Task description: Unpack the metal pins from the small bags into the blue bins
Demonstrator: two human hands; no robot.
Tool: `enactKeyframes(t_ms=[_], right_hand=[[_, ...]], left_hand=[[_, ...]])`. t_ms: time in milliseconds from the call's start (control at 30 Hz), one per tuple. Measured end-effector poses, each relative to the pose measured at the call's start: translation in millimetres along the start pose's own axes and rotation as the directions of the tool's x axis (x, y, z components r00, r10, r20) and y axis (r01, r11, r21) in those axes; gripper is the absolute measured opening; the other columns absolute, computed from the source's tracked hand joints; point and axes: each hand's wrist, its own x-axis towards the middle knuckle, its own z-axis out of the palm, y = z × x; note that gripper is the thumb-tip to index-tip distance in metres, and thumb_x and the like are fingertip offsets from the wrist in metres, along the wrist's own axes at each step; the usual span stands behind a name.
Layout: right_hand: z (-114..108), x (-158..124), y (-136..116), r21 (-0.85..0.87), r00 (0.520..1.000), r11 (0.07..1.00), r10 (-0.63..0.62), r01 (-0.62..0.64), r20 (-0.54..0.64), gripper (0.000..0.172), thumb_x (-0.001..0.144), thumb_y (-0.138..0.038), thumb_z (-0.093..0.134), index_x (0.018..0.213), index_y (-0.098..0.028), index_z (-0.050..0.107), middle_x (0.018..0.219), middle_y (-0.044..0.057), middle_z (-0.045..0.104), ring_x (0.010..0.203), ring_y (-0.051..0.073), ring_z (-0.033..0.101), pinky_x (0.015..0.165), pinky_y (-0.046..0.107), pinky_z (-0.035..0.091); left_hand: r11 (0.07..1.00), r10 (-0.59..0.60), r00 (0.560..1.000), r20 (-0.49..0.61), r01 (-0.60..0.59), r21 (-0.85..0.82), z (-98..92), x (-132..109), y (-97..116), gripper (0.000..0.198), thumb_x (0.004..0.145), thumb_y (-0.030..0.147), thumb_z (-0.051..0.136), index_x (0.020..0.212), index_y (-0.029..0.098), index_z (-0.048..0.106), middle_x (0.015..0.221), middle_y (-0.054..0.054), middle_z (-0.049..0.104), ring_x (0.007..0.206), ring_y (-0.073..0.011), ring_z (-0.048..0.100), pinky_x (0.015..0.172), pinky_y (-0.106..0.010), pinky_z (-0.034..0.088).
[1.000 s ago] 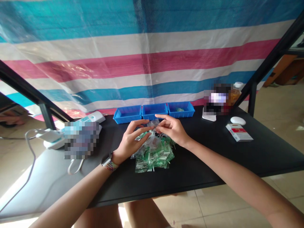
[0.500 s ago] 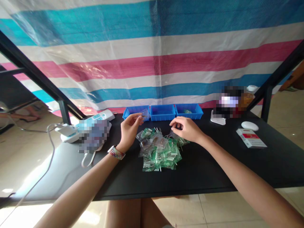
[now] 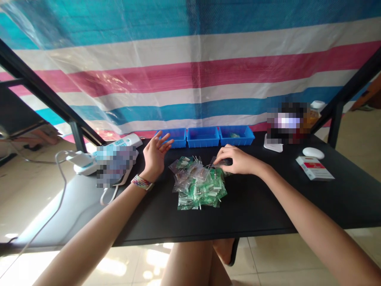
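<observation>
My left hand point(image 3: 155, 155) is raised with its fingers spread in front of the left blue bin point(image 3: 177, 138), and nothing shows in it. Part of that bin is hidden behind the fingers. At the right edge of a pile of small plastic bags point(image 3: 200, 188), my right hand point(image 3: 235, 159) pinches a clear plastic bag point(image 3: 222, 162) between thumb and fingers. Green and clear bags make up the pile, with short metal pins or rods inside and some sticking out. Behind it stand the middle blue bin point(image 3: 203, 137) and the right blue bin point(image 3: 236, 136), which holds a greenish bag.
On the left lie a power strip point(image 3: 127, 142), a white cable point(image 3: 108, 194) and a blurred-out object. To the right are a red-and-white box point(image 3: 314, 168), a white oval object point(image 3: 313, 153) and a bottle point(image 3: 316, 113). A striped sheet point(image 3: 190, 79) hangs behind the black table point(image 3: 253, 210).
My left hand has let go of the clear bag it held at the left bin, and its fingers have spread. My right hand has closed on a bag at the pile's edge.
</observation>
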Motion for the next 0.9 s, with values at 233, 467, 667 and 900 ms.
enactKeyframes(t_ms=[233,467,667,900], right_hand=[[0,6,-1,0.185,0.991,0.977,0.122,-0.11,-0.058,0.018,0.09,-0.014,0.074,0.099,-0.023,0.087,0.102,0.006,0.082,0.091,0.021,0.076,0.083,0.034,0.057],[-2,5,-8,0.264,0.984,0.949,0.177,-0.174,0.012,0.015,0.092,-0.025,0.075,0.099,-0.021,0.088,0.104,0.008,0.084,0.096,0.023,0.077,0.088,0.034,0.057],[9,13,-7,0.581,0.927,0.787,0.348,-0.208,-0.14,0.031,0.093,-0.044,0.074,0.108,-0.019,0.086,0.097,0.007,0.083,0.076,0.019,0.072,0.073,0.033,0.058],[38,41,-32,0.89,0.891,0.431,0.449,-0.152,-0.065,0.048,0.076,-0.043,0.093,0.115,-0.021,0.079,0.078,0.002,0.076,0.065,0.018,0.07,0.064,0.034,0.063]], left_hand=[[0.992,0.067,0.994,0.092,-0.076,0.101,6.3,-11,7,0.032,0.081,0.036,0.075,0.105,0.016,0.077,0.099,-0.009,0.08,0.075,-0.0166,0.077,0.068,-0.026,0.057],[0.984,0.048,0.989,0.143,-0.071,0.162,10.9,-19,8,0.023,0.079,0.033,0.072,0.095,0.017,0.077,0.095,-0.005,0.078,0.069,-0.0157,0.075,0.062,-0.025,0.055],[0.923,0.17,0.947,0.274,-0.25,0.293,12.2,-28,13,0.024,0.088,0.031,0.07,0.107,0.017,0.078,0.097,-0.006,0.077,0.072,-0.0153,0.073,0.064,-0.025,0.057],[0.662,0.291,0.665,0.688,-0.659,0.357,20.2,-47,18,0.044,0.095,0.034,0.078,0.138,0.024,0.073,0.133,-0.013,0.072,0.107,-0.0226,0.075,0.084,-0.032,0.064]])
